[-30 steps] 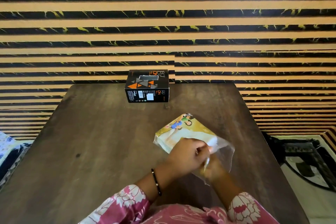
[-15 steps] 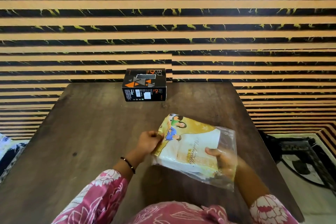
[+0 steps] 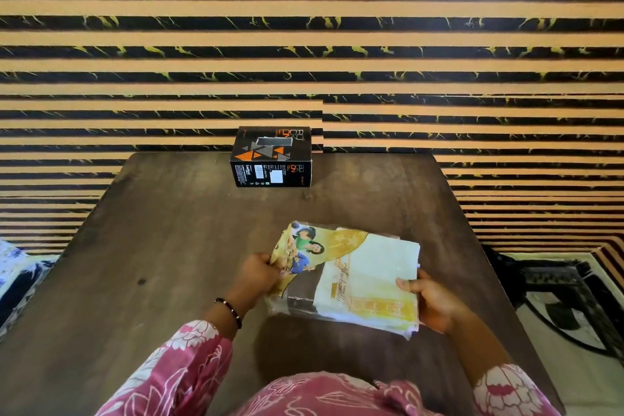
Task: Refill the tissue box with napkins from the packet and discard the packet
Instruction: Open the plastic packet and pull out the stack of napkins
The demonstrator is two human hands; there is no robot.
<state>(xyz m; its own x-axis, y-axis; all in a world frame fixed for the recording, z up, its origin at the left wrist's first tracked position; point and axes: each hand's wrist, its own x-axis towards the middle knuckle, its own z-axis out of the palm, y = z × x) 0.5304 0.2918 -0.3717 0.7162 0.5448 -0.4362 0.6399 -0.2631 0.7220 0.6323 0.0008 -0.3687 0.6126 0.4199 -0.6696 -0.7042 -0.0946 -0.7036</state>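
Napkins (image 3: 366, 284) gripped by right hand (image 3: 430, 302), left hand (image 3: 258, 275) pinching packet (image 3: 293, 255)

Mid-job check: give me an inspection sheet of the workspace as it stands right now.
Surface: dark wooden table, worn, with a small dark spot left of centre.
Job's things: black tissue box stands at the far edge, its top slot showing no napkin; napkin packet is held above the near part of the table, napkins inside.
Clutter: nothing seen.
Grippers: left hand grips the packet's left end; right hand grips its right end, thumb on top.
Cables: nothing seen.
Surroundings: striped black-and-tan wall behind; patterned floor mat to the right; no bin in view.
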